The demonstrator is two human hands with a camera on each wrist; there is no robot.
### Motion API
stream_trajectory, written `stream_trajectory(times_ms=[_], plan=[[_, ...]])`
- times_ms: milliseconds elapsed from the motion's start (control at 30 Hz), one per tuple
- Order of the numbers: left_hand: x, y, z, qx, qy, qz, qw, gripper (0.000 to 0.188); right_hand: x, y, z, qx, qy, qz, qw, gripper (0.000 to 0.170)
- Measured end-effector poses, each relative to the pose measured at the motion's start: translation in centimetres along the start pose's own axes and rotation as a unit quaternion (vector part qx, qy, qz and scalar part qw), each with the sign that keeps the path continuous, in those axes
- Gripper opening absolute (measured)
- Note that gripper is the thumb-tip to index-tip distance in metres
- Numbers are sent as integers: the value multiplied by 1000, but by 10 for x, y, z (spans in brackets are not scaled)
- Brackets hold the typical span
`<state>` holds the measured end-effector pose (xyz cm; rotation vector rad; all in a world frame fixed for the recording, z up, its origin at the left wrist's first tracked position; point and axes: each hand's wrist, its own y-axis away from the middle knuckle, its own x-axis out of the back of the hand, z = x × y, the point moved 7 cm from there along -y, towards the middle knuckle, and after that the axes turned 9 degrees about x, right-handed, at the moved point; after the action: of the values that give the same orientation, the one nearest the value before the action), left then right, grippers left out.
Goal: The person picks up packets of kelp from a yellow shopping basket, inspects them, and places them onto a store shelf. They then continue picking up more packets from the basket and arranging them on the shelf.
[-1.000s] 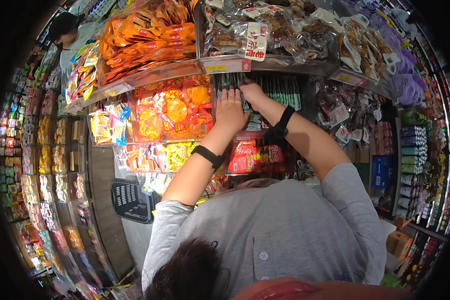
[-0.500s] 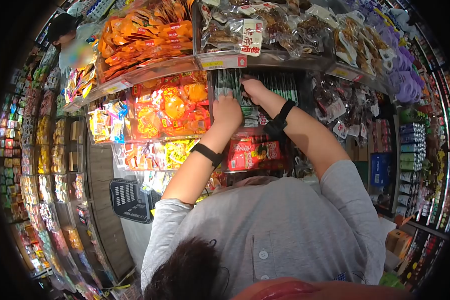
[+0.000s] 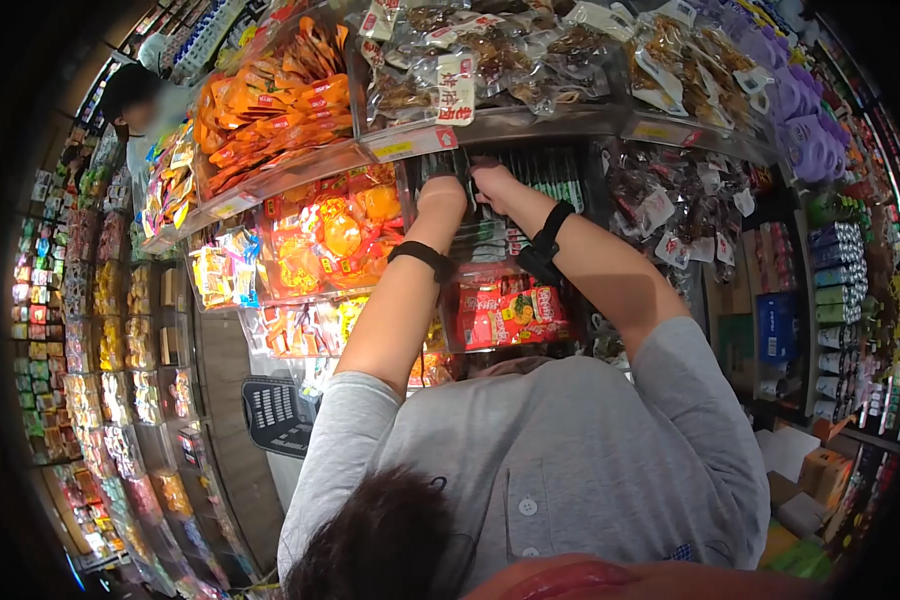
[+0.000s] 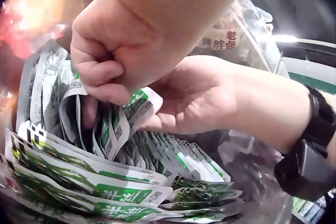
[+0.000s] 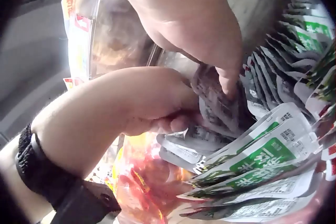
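Observation:
Green-and-white snack packets [image 4: 126,195] stand on edge in close rows inside a clear bin. My left hand [image 4: 113,50] reaches down into them from above, its fingers curled over the tops of several packets. Beside it, my right hand [image 4: 197,92] holds a bunch of the same packets, its palm turned toward the left hand. From the right wrist view, the right hand [image 5: 194,29] grips the grey backs of packets [image 5: 218,103], one digit pressed against them. The left hand [image 5: 157,98] comes in below, its fingertips partly hidden behind those packets. In the head view the upper shelf hides part of both hands.
An overhanging shelf edge with price tags [image 3: 410,148] runs just above the hands. Left of the bin lie orange-red snack packs [image 3: 335,225]; below are red packets [image 3: 510,315], at right dark vacuum packs [image 3: 660,205]. A dark basket [image 3: 278,415] stands on the floor.
The left hand has gone from lying flat on the packets to curled and deeper in the bin, under the shelf. The right hand stays among the packets. The head view has shifted slightly.

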<state>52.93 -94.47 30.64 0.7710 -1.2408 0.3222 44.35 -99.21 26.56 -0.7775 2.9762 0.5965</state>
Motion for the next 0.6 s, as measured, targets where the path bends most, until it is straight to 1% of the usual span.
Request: stream_trajectory(times_ms=[33,133,167,233,300,433,500,533,567,600], plan=[[0,0,0,7,5,-1,1000,24,1,5,-4,2,5,16,1000,38],[-5,-11,3,-12,-27,23,999,25,-1,-1,-1,13,42,-19,999,36],[-6,-13,1,-8,-23,33,999,25,-4,-20,16,6,40,-55,998,33],[-2,-16,0,-3,-16,53,998,25,-7,-17,16,0,61,-48,997,31],[2,-14,-2,-5,-30,49,998,25,-8,-15,14,-1,79,-42,996,28],[7,-5,-7,5,-42,32,999,27,-8,-17,10,25,123,-31,992,29],[5,-6,-6,-10,-63,13,998,28,-8,-21,11,22,159,-28,987,30],[4,-8,-4,-19,-73,3,997,29,-7,-20,2,89,237,-14,967,30],[4,-10,-4,-18,-77,-2,997,30,-7,-18,-8,155,313,1,937,30],[4,-11,-4,-18,-80,-6,997,30,-9,-15,-16,220,385,15,896,30]])
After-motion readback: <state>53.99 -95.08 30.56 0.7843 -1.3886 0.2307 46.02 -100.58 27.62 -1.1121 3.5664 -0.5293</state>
